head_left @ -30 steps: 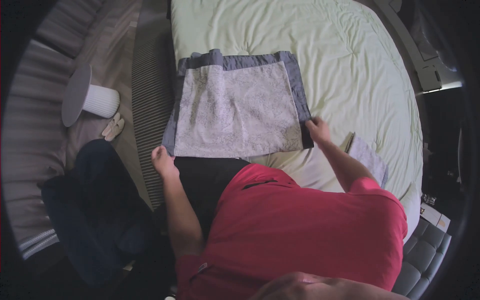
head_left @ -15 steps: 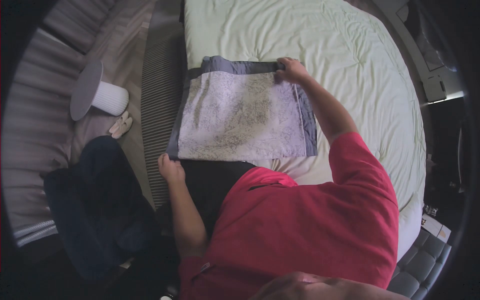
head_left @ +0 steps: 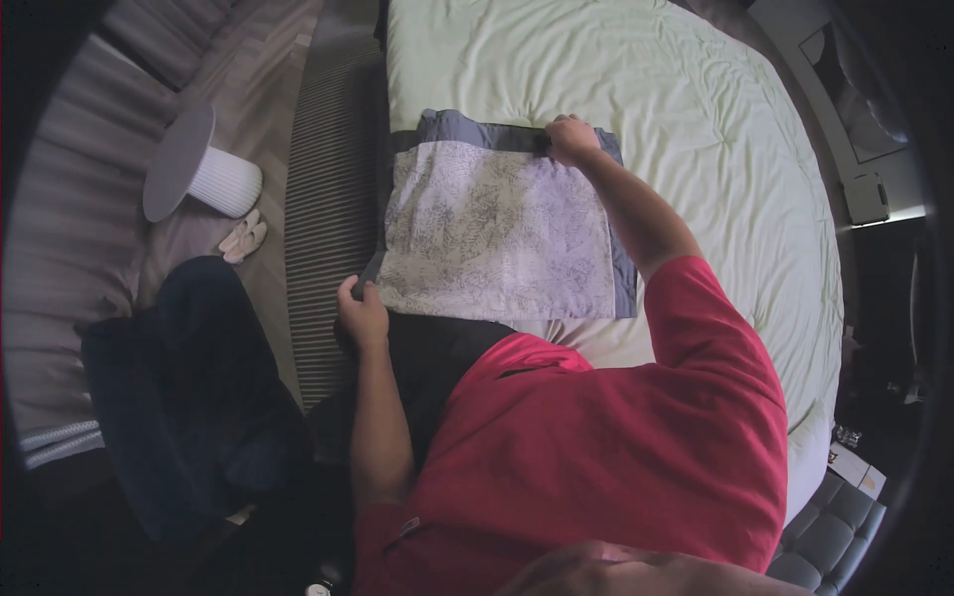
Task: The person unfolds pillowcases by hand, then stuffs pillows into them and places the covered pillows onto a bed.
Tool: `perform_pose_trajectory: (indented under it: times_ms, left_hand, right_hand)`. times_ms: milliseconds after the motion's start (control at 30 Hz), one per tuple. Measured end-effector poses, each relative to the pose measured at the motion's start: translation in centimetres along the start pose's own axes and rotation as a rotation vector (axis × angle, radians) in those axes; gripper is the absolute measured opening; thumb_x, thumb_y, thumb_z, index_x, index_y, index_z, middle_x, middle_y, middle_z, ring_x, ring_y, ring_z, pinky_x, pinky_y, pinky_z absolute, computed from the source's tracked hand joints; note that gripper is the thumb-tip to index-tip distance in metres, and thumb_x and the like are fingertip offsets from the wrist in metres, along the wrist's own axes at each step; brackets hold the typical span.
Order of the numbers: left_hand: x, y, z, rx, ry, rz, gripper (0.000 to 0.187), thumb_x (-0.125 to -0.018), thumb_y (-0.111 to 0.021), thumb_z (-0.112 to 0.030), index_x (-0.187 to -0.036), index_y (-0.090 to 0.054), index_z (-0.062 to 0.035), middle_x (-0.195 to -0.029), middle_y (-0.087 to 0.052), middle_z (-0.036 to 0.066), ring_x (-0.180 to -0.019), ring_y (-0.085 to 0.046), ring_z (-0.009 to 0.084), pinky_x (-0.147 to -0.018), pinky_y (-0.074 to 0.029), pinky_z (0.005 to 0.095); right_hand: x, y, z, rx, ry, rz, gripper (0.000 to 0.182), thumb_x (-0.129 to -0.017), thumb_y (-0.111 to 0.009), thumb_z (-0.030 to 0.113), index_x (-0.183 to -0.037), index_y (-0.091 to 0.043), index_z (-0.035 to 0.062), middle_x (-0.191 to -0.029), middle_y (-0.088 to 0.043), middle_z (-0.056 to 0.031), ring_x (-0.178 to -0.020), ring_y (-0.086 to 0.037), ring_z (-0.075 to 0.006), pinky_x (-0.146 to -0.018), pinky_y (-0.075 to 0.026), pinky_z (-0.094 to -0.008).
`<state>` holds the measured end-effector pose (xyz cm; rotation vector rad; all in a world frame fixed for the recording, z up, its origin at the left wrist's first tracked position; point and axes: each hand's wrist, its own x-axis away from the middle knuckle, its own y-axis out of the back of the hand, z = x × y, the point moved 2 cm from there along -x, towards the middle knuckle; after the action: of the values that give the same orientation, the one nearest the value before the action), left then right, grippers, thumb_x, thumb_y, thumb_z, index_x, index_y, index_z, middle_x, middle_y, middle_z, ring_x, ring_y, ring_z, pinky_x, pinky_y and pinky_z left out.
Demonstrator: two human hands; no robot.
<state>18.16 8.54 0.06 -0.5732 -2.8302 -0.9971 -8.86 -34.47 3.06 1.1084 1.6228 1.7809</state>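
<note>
A pale grey patterned pillowcase (head_left: pixel 497 233) with a dark grey border lies spread near the edge of the bed, its near side by my lap. At its near left corner, my left hand (head_left: pixel 365 316) pinches the dark border between thumb and fingers. My right hand (head_left: pixel 573 141) is closed on the far border, towards the right corner, with its fingertips partly hidden. The far left part of the border is slightly rumpled.
Under the pillowcase is a bed with a wrinkled pale green cover (head_left: pixel 715 228). To the left are a ribbed dark bed side (head_left: pixel 323 199), a round white side table (head_left: pixel 224 179), slippers (head_left: pixel 243 236) and a dark blue chair (head_left: pixel 189 387). A grey tufted cushion (head_left: pixel 830 531) sits at lower right.
My left hand has moved right and slightly up, drawing the pillowcase's left border inward. My right hand has shifted slightly left along the far border, and more of the right corner shows.
</note>
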Motion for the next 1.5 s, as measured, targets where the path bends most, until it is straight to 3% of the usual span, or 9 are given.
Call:
perform_pose_trajectory:
  times_ms: [267, 367, 467, 567, 667, 767, 833, 1167, 1500]
  left_hand:
    - [2.9, 0.7, -2.5, -0.139, -0.619, -0.219, 0.029, -0.083, -0.071, -0.018, -0.109, -0.067, -0.0069, -0.110, -0.069, 0.015, -0.107, -0.060, 0.0362, -0.098, -0.044, 0.0473]
    - [6.4, 0.1, -5.2, 0.306, -0.196, 0.311, 0.016, -0.095, -0.064, -0.023, -0.098, -0.066, -0.0073, -0.088, -0.075, 0.007, -0.085, -0.071, 0.0178, -0.081, -0.052, 0.0310]
    - [10.9, -0.7, -8.1, 0.461, 0.102, 0.816, 0.048, -0.105, -0.044, -0.049, -0.109, -0.058, -0.0033, -0.079, -0.070, 0.017, -0.065, -0.069, 0.0207, -0.053, -0.054, 0.0256]
    - [12.6, -0.2, -7.9, 0.444, 0.187, 0.842, 0.048, -0.100, -0.058, -0.044, -0.103, -0.075, 0.0012, -0.104, -0.075, 0.012, -0.102, -0.068, 0.0185, -0.091, -0.053, 0.0314]
    - [12.5, 1.4, -6.6, 0.848, 0.330, 0.888, 0.013, -0.093, -0.062, -0.003, -0.084, -0.068, -0.0088, -0.083, -0.068, 0.001, -0.078, -0.064, 0.0118, -0.075, -0.053, 0.0269]
    - [12.9, 3.0, -5.0, 0.967, 0.526, 0.778, 0.042, -0.076, -0.054, 0.015, -0.115, -0.067, 0.0056, -0.111, -0.072, 0.018, -0.102, -0.069, 0.0312, -0.093, -0.057, 0.0400]
    - [12.7, 3.8, -3.4, 1.061, 0.580, 0.755, 0.050, -0.078, -0.053, 0.015, -0.126, -0.063, 0.0040, -0.116, -0.070, 0.019, -0.107, -0.067, 0.0348, -0.099, -0.053, 0.0479]
    - [9.1, 10.8, 0.3, 1.342, 0.594, 0.485, 0.046, -0.084, -0.056, 0.004, -0.129, -0.061, 0.0077, -0.130, -0.065, 0.024, -0.120, -0.062, 0.0401, -0.109, -0.046, 0.0554]
    - [5.4, 14.0, -0.6, 1.268, 0.280, 0.486, 0.066, -0.076, -0.055, 0.004, -0.141, -0.047, 0.0061, -0.139, -0.055, 0.026, -0.128, -0.053, 0.0416, -0.111, -0.040, 0.0572]
  right_hand:
    - [8.1, 6.3, 5.6, -0.016, 0.111, -0.166, 0.021, -0.100, -0.057, 0.022, -0.092, -0.071, 0.0095, -0.097, -0.067, -0.0079, -0.098, -0.061, -0.0254, -0.092, -0.049, -0.0404]
    - [15.8, 8.4, 11.5, -0.229, 0.185, 0.183, 0.023, -0.099, -0.059, 0.031, -0.096, -0.074, 0.0140, -0.089, -0.069, -0.0044, -0.079, -0.066, -0.0219, -0.067, -0.054, -0.0379]
    - [22.5, 7.6, 17.4, -0.563, 0.751, 0.378, 0.035, -0.096, -0.064, 0.039, -0.113, -0.069, 0.0094, -0.105, -0.073, -0.0138, -0.092, -0.070, -0.0314, -0.077, -0.053, -0.0427]
    - [24.8, 5.1, 20.7, -0.911, 1.022, 0.382, 0.017, -0.089, -0.065, 0.021, -0.094, -0.070, 0.0049, -0.087, -0.072, -0.0144, -0.075, -0.065, -0.0315, -0.068, -0.051, -0.0412]
    - [23.8, 4.5, 20.2, -0.942, 1.009, 0.665, 0.029, -0.086, -0.070, 0.018, -0.113, -0.067, 0.0091, -0.091, -0.067, -0.0070, -0.077, -0.060, -0.0219, -0.071, -0.048, -0.0360]
    - [20.0, 4.6, 17.4, -1.134, 0.970, 0.732, 0.034, -0.095, -0.066, 0.014, -0.128, -0.065, 0.0054, -0.115, -0.072, -0.0041, -0.099, -0.068, -0.0137, -0.087, -0.054, -0.0272]
    - [15.0, 4.4, 13.3, -0.833, 0.669, 0.286, 0.026, -0.095, -0.060, 0.021, -0.117, -0.070, 0.0104, -0.116, -0.073, -0.0064, -0.100, -0.070, -0.0218, -0.088, -0.053, -0.0364]
    - [1.0, -0.9, -5.2, -0.157, -0.164, 0.101, 0.062, -0.090, -0.063, 0.046, -0.143, -0.053, 0.0153, -0.135, -0.061, -0.0185, -0.123, -0.058, -0.0373, -0.099, -0.049, -0.0458]
    - [3.7, 5.4, -4.3, -0.928, -0.213, 0.076, 0.023, -0.084, -0.073, 0.036, -0.083, -0.066, 0.0136, -0.078, -0.061, -0.0027, -0.070, -0.056, -0.0148, -0.062, -0.045, -0.0320]
